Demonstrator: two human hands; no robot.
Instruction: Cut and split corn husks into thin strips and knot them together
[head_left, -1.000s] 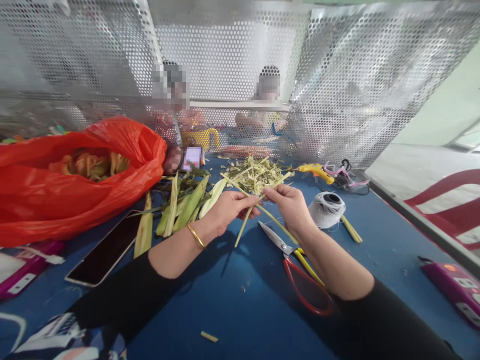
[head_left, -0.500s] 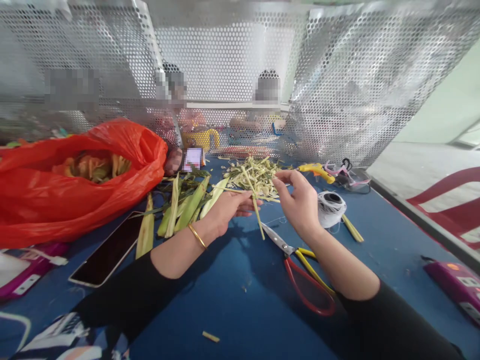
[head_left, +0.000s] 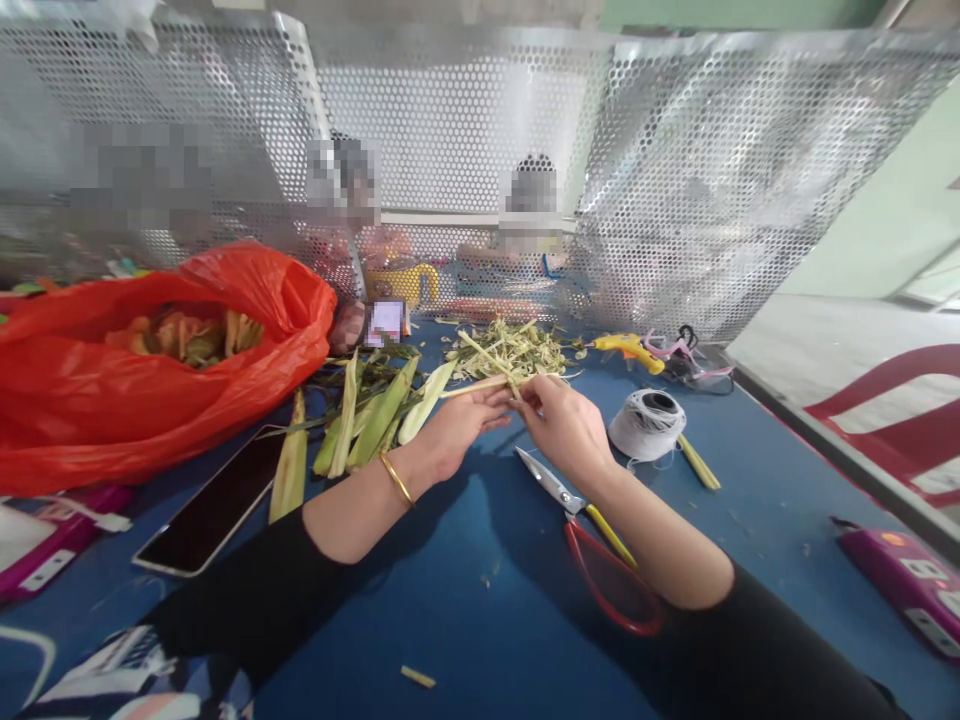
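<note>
Crossed pale-green husk strips are held between my two hands above the blue table. My left hand, with a gold bangle at the wrist, has its fingers closed on the strips from the left. Pinching the strips near where they cross is my right hand; its fingers partly hide the lower ends. Scissors with red and yellow handles lie below the right hand, their blades slightly apart. A spool of white thread stands just right of that hand. Flat husk leaves lie beyond my left forearm.
Husk scraps are heaped behind my hands. A red plastic bag of husks fills the left, near a phone and a power strip. A yellow glue gun lies far right. Perforated metal screens separate me from people opposite.
My right hand has moved left and down, onto the crossed strips, and now pinches them. The left hand stays nearly in place. The view has shifted slightly.
</note>
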